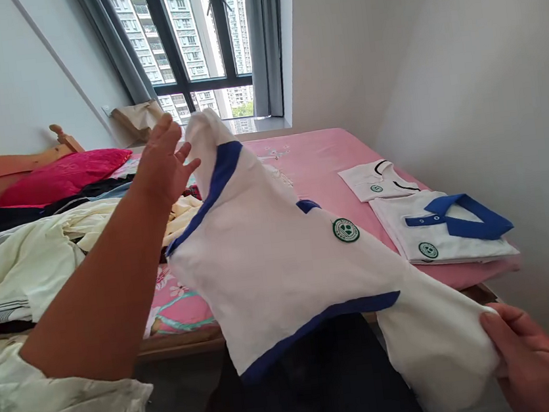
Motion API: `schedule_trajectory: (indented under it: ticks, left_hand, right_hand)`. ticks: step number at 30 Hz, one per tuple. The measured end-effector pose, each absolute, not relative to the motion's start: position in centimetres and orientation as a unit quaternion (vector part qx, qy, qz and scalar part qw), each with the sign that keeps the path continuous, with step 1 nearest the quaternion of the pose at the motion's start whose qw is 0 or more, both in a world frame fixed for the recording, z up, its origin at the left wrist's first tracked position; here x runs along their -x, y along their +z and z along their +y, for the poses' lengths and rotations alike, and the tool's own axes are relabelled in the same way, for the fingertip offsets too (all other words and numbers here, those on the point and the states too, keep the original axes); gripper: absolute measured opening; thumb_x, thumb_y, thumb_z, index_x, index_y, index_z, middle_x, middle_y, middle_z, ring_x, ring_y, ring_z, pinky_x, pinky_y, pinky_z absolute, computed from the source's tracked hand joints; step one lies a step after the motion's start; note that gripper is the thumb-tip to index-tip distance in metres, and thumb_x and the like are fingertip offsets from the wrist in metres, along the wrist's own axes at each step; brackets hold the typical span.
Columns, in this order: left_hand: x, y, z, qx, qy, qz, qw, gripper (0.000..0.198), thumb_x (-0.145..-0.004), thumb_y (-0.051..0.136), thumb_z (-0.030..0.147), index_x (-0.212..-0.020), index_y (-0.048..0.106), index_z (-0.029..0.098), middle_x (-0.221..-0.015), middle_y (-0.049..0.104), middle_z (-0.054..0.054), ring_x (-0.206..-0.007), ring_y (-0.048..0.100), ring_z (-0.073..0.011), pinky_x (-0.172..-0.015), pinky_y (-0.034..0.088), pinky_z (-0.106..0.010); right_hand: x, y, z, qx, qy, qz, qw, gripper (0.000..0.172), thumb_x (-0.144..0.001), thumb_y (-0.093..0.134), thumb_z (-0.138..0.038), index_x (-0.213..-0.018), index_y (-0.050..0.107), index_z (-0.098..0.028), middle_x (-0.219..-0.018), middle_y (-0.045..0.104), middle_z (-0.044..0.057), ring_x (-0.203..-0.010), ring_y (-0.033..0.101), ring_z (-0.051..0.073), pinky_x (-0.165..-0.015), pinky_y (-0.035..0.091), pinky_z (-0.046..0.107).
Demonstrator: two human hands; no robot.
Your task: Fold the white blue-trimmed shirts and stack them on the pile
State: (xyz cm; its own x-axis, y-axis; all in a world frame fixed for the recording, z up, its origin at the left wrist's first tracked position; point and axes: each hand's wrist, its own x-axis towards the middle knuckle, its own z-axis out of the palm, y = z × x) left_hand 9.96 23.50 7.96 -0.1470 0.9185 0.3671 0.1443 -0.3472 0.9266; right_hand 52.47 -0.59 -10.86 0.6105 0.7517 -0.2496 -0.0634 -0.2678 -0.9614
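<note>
Head view: white polo shirt (271, 266) is held stretched above the bed (318, 155) edge, mid-spreading by appearance. Right hand (529, 355) is clenched on its lower end; left hand (163, 162) is released, fingers splayed beside the raised far end. Regripping there seems needed next.

The left arm reaches forward toward eleven o'clock, forearm bare, a pale sleeve bunched at the elbow. The left hand (162, 158) is raised, palm turned inward, fingers spread and loose, gripping nothing. The right hand (529, 355) sits low at five o'clock, fingers pinched closed on white cloth
</note>
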Motion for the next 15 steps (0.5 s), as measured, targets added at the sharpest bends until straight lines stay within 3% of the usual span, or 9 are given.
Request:
schedule_trajectory:
  ticks: [2,5,11,13,15]
  left_hand:
    - [-12.0,5.5,22.8,-0.557,0.592,0.445,0.376,0.064,-0.076,0.062,0.042,-0.133,0.040,0.023,-0.130,0.045,-0.005,-0.114,0.049,-0.0214,-0.086,0.045,-0.036]
    - [-12.6,-2.0,18.3,-0.560,0.518,0.527,0.376,0.059,-0.066,0.070,0.046,-0.114,0.057,0.016,-0.104,0.061,-0.007,-0.094,0.056,-0.0196,-0.080,0.045,-0.034]
    - [-8.4,-21.0,4.5,-0.371,0.414,0.709,0.434,0.056,-0.050,0.070,0.063,-0.076,0.062,0.014,-0.063,0.059,0.000,-0.058,0.053,-0.0132,-0.053,0.040,-0.024]
    - [-7.5,-25.1,1.1,-0.286,0.403,0.749,0.442,0.060,-0.048,0.071,0.063,-0.082,0.063,0.014,-0.069,0.063,-0.003,-0.062,0.058,-0.0163,-0.053,0.041,-0.025]
    - [-7.3,-27.3,-0.7,-0.242,0.388,0.760,0.462,0.061,-0.052,0.070,0.061,-0.092,0.065,0.015,-0.088,0.068,-0.009,-0.082,0.063,-0.0226,-0.063,0.046,-0.029]
  right_hand:
    - [-52.7,-13.4,0.2,0.705,0.391,-0.205,0.555,0.050,-0.059,0.071,-0.057,-0.093,0.053,-0.026,-0.065,0.056,-0.003,-0.051,0.051,0.013,-0.042,0.042,0.021]
    - [-53.7,-18.9,0.9,0.697,0.435,-0.178,0.542,0.051,-0.053,0.075,-0.051,-0.091,0.052,-0.023,-0.065,0.058,-0.003,-0.054,0.053,0.013,-0.048,0.044,0.023]
    - [-54.2,-27.3,0.2,0.731,0.490,-0.203,0.430,0.055,-0.049,0.071,-0.054,-0.087,0.056,-0.018,-0.065,0.059,-0.001,-0.058,0.054,0.015,-0.053,0.045,0.025]
    - [-53.6,-28.3,0.0,0.740,0.485,-0.215,0.413,0.056,-0.048,0.070,-0.054,-0.088,0.058,-0.016,-0.074,0.062,0.002,-0.069,0.057,0.018,-0.058,0.047,0.026]
    - [-53.1,-28.9,0.0,0.750,0.471,-0.238,0.400,0.056,-0.048,0.069,-0.054,-0.088,0.060,-0.015,-0.082,0.065,0.004,-0.079,0.058,0.021,-0.062,0.047,0.026]
